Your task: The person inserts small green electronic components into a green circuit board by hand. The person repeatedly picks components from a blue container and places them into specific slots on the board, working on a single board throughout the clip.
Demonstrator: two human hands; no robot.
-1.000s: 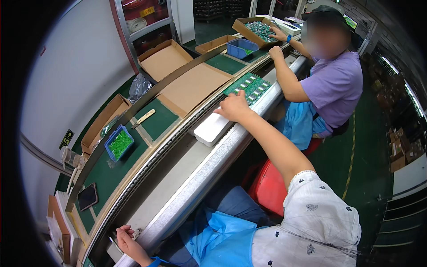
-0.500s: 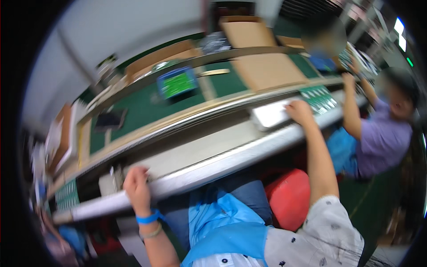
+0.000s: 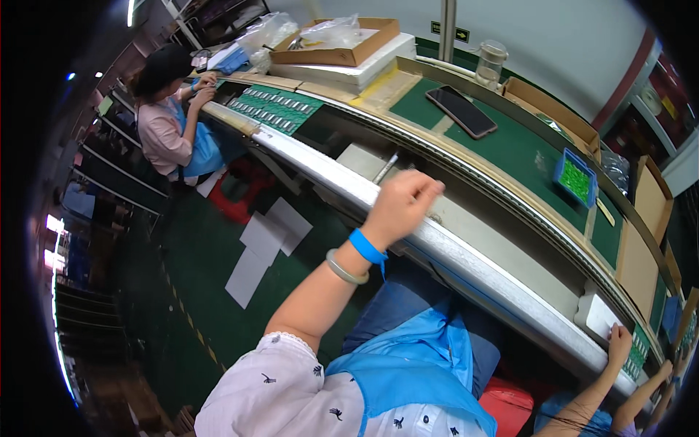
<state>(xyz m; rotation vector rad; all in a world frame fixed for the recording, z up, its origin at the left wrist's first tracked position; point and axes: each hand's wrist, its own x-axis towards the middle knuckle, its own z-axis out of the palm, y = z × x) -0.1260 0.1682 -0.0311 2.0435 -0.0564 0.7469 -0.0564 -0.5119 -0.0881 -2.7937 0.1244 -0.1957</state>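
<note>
My left hand (image 3: 404,206), with a blue wristband (image 3: 368,247) and a pale bangle (image 3: 346,268), is raised over the near rail of the conveyor line. Its fingers are curled in with the thumb against them, and whatever they may hold is hidden. Just beyond it, a thin metal rod (image 3: 386,167) sticks up near a pale block in the channel. Far right, my right hand (image 3: 619,344) is closed between a white box (image 3: 597,316) and a green circuit board panel (image 3: 638,355). Its fingertips are hidden. Another green circuit board panel (image 3: 273,109) lies on the line at the left.
A co-worker (image 3: 175,116) sits at the left end; another person's arms (image 3: 644,404) show at lower right. A phone (image 3: 461,111), a blue tray of green pieces (image 3: 575,178) and a jar (image 3: 491,62) stand behind the line. Papers (image 3: 262,244) lie on the floor.
The view has swung to the left, bringing the left co-worker and board panel into fuller sight. My right hand stays by the white box; my left hand stays near the rail, curled.
</note>
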